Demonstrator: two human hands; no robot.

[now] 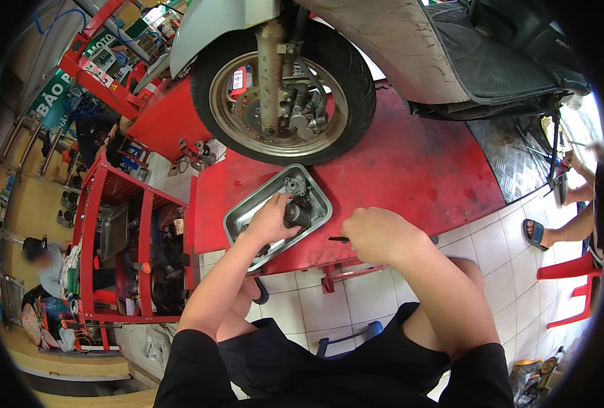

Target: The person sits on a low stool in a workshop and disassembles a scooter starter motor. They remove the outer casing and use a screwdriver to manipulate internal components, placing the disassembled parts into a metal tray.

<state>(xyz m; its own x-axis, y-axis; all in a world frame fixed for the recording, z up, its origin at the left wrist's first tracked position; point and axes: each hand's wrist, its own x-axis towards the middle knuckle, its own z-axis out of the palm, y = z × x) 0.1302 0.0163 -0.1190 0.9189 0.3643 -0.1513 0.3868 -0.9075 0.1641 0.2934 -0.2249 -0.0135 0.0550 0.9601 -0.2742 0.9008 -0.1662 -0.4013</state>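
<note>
A shallow metal tray (324, 197) lies on the red lift platform (424, 177), just in front of a scooter's front wheel (360, 88). Over its near left side is my left hand (268, 221), fingers curled round a dark cylindrical metal part (297, 216) inside the tray. A grey cast-metal part (295, 185) sits at the tray's far end, with darker pieces partly hidden beside it. To the right of the tray, my right hand (377, 234) is closed above the platform's near edge. From its fingers a thin black tool (339, 239) points left; its kind cannot be made out.
The scooter's grey body panel (397, 47) overhangs the platform's far side. A red shelf rack (91, 238) stands at the left, near a seated person in grey (52, 272). Another person's sandalled foot (537, 234) and a red stool (574, 285) are at the right.
</note>
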